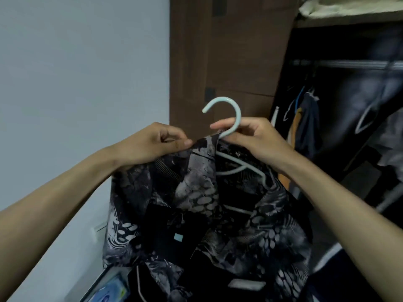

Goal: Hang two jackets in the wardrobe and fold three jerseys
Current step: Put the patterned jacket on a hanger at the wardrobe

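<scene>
Both hands up by the wardrobe [349, 105]: left hand [152, 144] pinches the jacket [196, 214] collar, right hand [250, 138] fingers [220, 125] curled tight round the hanger [226, 110] neck, jacket draped on it.

A pale wall [76, 73] fills the left side. Low on it sits a white wall plate [99, 229], possibly a socket. At the bottom left lies a blue-printed packet [109, 293] (blurred, label unreadable). A cream fabric bundle [349, 6] rests top right.
</scene>
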Demonstrator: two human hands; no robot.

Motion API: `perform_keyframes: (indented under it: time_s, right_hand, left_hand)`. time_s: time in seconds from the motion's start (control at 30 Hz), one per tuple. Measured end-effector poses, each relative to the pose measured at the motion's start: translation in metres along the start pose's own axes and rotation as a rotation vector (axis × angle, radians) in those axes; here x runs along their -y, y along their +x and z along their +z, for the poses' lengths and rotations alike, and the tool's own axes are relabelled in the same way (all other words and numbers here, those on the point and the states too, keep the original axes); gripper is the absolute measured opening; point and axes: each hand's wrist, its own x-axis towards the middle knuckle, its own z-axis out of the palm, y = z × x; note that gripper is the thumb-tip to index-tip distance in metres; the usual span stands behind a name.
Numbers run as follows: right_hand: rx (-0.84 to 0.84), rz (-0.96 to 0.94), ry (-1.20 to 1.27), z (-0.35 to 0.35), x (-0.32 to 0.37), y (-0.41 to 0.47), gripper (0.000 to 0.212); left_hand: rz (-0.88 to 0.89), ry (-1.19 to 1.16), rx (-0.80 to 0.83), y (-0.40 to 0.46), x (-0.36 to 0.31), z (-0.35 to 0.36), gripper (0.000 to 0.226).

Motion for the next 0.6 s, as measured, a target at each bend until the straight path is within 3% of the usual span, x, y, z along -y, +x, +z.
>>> perform_keyframes:
  time_s: [0.07, 0.13, 0.33, 0.47, 0.6]
  right_hand:
    - [0.085, 0.001, 0.033, 0.002, 0.008, 0.0, 0.028]
    - [0.086, -0.012, 0.092, 0.003, 0.016, -0.001, 0.019]
    - [-0.106, -0.03, -0.056, -0.031, 0.02, -0.019, 0.037]
    - [-0.229, 0.031, -0.009, -0.06, 0.014, -0.037, 0.042]
    - [-0.293, 0.079, -0.05, -0.073, 0.018, -0.04, 0.049]
  left_hand:
    - [0.002, 0.01, -0.013, -0.01, -0.001, -0.004, 0.027]
    - [0.023, 0.001, -0.02, -0.014, -0.004, -0.004, 0.028]
    - [0.133, 0.243, -0.103, 0.001, -0.021, -0.011, 0.03]
    - [0.123, 0.312, -0.194, 0.01, -0.013, -0.034, 0.034]
    - [0.128, 0.365, -0.117, 0.028, -0.004, -0.025, 0.035]
